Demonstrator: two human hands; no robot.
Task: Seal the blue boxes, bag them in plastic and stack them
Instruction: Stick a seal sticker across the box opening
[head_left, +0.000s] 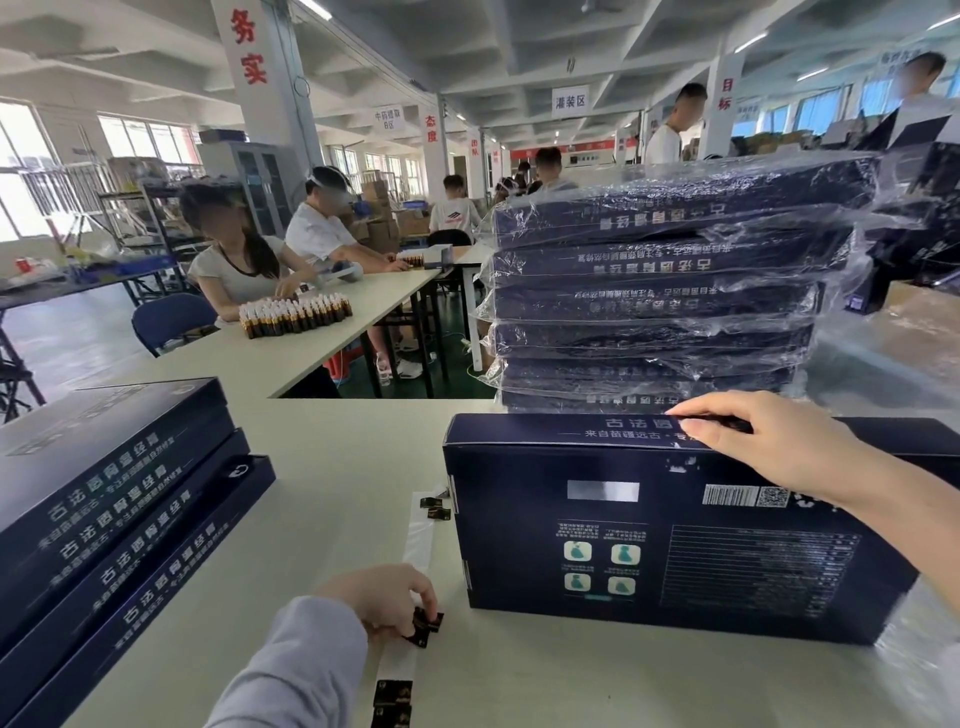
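Rightward, blue box (649, 545) edge under right grip (769, 441), left grip (384, 597) pinching sticker (427, 626)

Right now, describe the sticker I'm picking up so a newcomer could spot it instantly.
Start at the blue box lying barcode-up on the white table, held by the right hand. Left of it runs a white backing strip carrying small dark seal stickers. Yours is the mid-strip sticker, pinched by the left hand and bent upward; the rest lie flat.
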